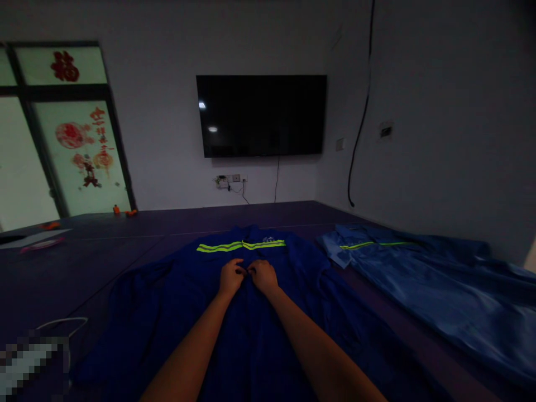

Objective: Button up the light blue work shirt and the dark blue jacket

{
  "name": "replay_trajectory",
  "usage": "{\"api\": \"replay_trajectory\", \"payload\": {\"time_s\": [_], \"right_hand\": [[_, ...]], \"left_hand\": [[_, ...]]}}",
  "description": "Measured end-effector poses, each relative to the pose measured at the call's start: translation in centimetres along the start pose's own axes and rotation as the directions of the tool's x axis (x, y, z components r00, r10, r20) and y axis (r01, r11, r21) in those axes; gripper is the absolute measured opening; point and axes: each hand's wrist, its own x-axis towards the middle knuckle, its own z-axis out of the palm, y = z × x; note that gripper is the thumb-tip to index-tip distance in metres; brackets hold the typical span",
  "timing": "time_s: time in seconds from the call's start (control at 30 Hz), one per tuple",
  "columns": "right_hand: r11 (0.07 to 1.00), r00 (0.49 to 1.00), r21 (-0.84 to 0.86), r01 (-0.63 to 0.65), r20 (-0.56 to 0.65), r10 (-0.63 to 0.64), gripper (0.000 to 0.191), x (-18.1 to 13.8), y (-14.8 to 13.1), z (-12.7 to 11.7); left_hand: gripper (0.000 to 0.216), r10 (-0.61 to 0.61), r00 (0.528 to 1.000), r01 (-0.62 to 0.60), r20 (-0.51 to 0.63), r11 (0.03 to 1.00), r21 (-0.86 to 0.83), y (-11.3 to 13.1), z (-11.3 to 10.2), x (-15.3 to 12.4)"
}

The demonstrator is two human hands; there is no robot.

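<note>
A dark blue work jacket (176, 301) with a yellow-green reflective stripe across the chest lies spread flat on the dark table (84, 257) in front of me. My left hand (231, 276) and my right hand (263, 275) meet at the jacket's centre front, just below the stripe. The fingers of both hands pinch the fabric along the front opening. What exactly sits between the fingers is too dark to tell.
A second, lighter blue jacket (439, 285) with the same stripe lies to the right, against the wall. A white cable (62, 322) curls at the near left. A black TV (263, 115) hangs on the far wall, with a glass door (62, 139) at the left.
</note>
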Motion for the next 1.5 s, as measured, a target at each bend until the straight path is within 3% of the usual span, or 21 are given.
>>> {"api": "replay_trajectory", "payload": {"time_s": [0.23, 0.37, 0.63, 0.77, 0.87, 1.03, 1.27, 1.5], "right_hand": [[0.998, 0.998, 0.068, 0.002, -0.062, 0.002, 0.018, -0.6, 0.0, -0.2], [0.995, 1.0, 0.102, -0.021, -0.012, 0.022, 0.016, -1.9, -0.3, -0.3], [0.972, 0.997, 0.228, 0.052, 0.043, -0.064, 0.019, -5.4, -0.4, -1.3], [0.944, 0.997, 0.324, 0.063, 0.013, -0.071, 0.015, -7.2, -0.1, -1.7], [0.963, 1.0, 0.268, 0.002, -0.005, -0.001, 0.029, -8.5, -0.5, -2.1], [0.996, 0.996, 0.039, -0.076, 0.039, 0.075, 0.048, -9.7, -2.0, -3.5], [0.998, 0.993, -0.009, -0.057, 0.099, 0.057, 0.035, -9.8, -2.7, -4.3], [0.99, 0.995, 0.11, -0.091, 0.057, 0.085, 0.016, -9.1, -2.0, -3.4]], "left_hand": [[0.029, 0.03, 0.999, -0.031, 0.014, 0.996, 0.082, 0.2, 0.0, -0.7], [0.018, 0.048, 0.997, -0.055, 0.063, 0.992, 0.116, 0.5, -0.9, -1.8], [0.015, 0.138, 0.974, -0.168, 0.18, 0.972, 0.166, 1.8, -2.3, -5.6], [0.021, 0.138, 0.978, -0.164, 0.154, 0.971, 0.172, 2.3, -1.9, -7.0], [0.018, 0.171, 0.975, -0.194, 0.143, 0.967, 0.165, 2.7, -2.2, -7.7], [0.009, 0.24, 0.942, -0.308, 0.235, 0.896, 0.321, 3.8, -3.1, -8.9], [0.017, 0.13, 0.965, -0.2, 0.228, 0.926, 0.321, 4.5, -2.3, -9.3], [0.026, 0.05, 0.979, -0.068, 0.195, 0.994, 0.088, 4.8, -2.4, -9.1]]}}
